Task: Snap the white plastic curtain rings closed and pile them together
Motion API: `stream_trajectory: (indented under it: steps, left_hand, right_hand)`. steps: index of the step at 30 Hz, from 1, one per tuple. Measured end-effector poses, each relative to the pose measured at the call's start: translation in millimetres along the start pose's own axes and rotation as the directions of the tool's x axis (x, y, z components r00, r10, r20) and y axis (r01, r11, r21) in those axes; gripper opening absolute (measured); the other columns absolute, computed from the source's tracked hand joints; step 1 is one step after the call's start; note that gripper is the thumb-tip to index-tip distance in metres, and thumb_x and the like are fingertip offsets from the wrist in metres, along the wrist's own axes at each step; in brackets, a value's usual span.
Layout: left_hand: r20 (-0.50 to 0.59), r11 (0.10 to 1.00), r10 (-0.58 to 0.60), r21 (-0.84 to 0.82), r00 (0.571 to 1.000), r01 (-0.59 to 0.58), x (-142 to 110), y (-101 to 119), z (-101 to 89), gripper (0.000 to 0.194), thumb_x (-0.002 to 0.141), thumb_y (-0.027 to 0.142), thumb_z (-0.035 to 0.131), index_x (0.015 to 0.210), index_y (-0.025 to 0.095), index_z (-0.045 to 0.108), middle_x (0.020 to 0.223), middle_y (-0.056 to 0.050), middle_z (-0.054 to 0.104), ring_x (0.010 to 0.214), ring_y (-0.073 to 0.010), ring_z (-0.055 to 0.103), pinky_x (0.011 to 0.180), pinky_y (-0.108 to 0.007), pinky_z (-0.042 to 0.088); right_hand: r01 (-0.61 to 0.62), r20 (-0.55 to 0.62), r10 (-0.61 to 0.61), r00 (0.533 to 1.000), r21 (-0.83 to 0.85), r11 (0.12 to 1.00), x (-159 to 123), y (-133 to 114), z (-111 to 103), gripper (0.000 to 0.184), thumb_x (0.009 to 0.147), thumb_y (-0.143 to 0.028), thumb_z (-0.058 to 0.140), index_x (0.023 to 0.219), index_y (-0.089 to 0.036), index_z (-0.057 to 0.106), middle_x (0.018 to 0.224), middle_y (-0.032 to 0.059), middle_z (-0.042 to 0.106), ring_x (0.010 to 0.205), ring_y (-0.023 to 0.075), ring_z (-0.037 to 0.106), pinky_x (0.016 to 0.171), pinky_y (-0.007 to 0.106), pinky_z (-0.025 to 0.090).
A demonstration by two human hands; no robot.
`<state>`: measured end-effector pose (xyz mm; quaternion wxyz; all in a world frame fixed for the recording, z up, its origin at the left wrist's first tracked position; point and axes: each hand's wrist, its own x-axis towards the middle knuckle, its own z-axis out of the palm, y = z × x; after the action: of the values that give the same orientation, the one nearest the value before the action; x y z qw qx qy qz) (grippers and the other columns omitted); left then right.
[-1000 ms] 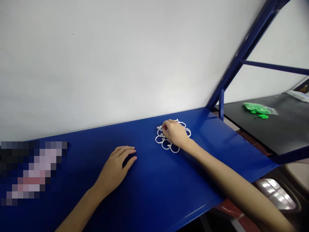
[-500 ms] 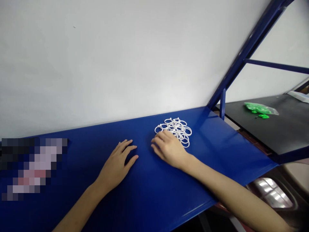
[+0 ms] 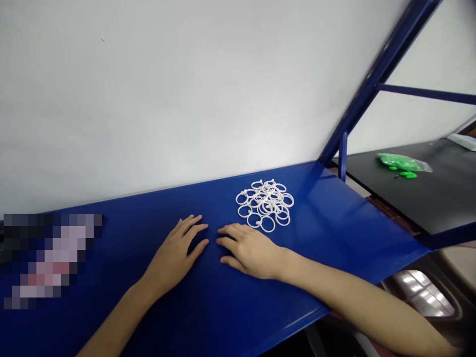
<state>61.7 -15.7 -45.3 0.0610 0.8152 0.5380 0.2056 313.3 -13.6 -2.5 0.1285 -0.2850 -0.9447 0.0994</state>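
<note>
A loose pile of white plastic rings [image 3: 267,224], each with a small knob, lies on the blue tabletop [image 3: 208,307] toward its far right. My left hand [image 3: 177,253] rests palm down on the table, left of the pile, fingers spread and holding nothing. Just in front of the rings lies my right hand [image 3: 250,249], also palm down, its fingers stretched apart and pointing left. Nothing shows in it, though the space under its palm is hidden. The fingertips of both hands face each other across a narrow gap.
A pixelated flat item [image 3: 55,258] lies at the table's left. Behind stands a white wall [image 3: 186,99], with a blue metal frame [image 3: 372,89] at the right. Beyond it, a black table [image 3: 401,198] carries a clear bag of green pieces [image 3: 399,162]. A brown seat [image 3: 424,292] stands below.
My right hand has drawn back from the pile, toward me and to the left, and its fingers have spread. The near rings it covered now show. My left hand has barely moved.
</note>
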Motion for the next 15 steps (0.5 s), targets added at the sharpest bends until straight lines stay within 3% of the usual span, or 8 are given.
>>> stream_trajectory:
  steps: [9, 12, 15]
  left_hand:
    - [0.003, 1.000, 0.009, 0.000, 1.000, -0.009, -0.3, 0.9, -2.0, 0.043, 0.098, 0.055, 0.044, 0.128, 0.028, 0.061, 0.147, -0.005, 0.055, 0.142, -0.0287, 0.045, 0.122, -0.056, 0.031]
    - [0.021, 1.000, -0.002, 0.003, 1.000, 0.002, 0.5, 2.1, -3.6, 0.044, 0.098, 0.056, 0.044, 0.129, 0.029, 0.061, 0.148, -0.004, 0.054, 0.143, -0.0282, 0.043, 0.122, -0.056, 0.030]
    - [0.055, 1.000, -0.030, 0.008, 0.998, 0.029, 0.8, 3.2, -5.8, 0.044, 0.098, 0.056, 0.044, 0.130, 0.031, 0.060, 0.150, -0.002, 0.052, 0.146, -0.0281, 0.040, 0.123, -0.056, 0.030]
  right_hand:
    - [0.061, -0.043, -0.062, 0.997, -0.021, 0.998, 0.2, 0.9, -0.3, 0.036, 0.100, -0.036, 0.055, 0.125, -0.011, 0.064, 0.130, 0.0155, 0.063, 0.118, 0.0260, 0.060, 0.100, 0.040, 0.051]
    - [0.076, -0.208, -0.080, 0.975, -0.028, 0.997, 5.5, 15.8, -13.6, 0.030, 0.103, -0.033, 0.050, 0.117, -0.014, 0.068, 0.118, 0.0119, 0.068, 0.110, 0.0223, 0.062, 0.097, 0.039, 0.052]
    - [-0.130, -0.457, 0.082, 0.886, -0.074, 0.989, 5.7, 46.8, -30.6, 0.030, 0.103, -0.032, 0.048, 0.115, -0.013, 0.069, 0.118, 0.0135, 0.068, 0.112, 0.0239, 0.060, 0.101, 0.042, 0.050]
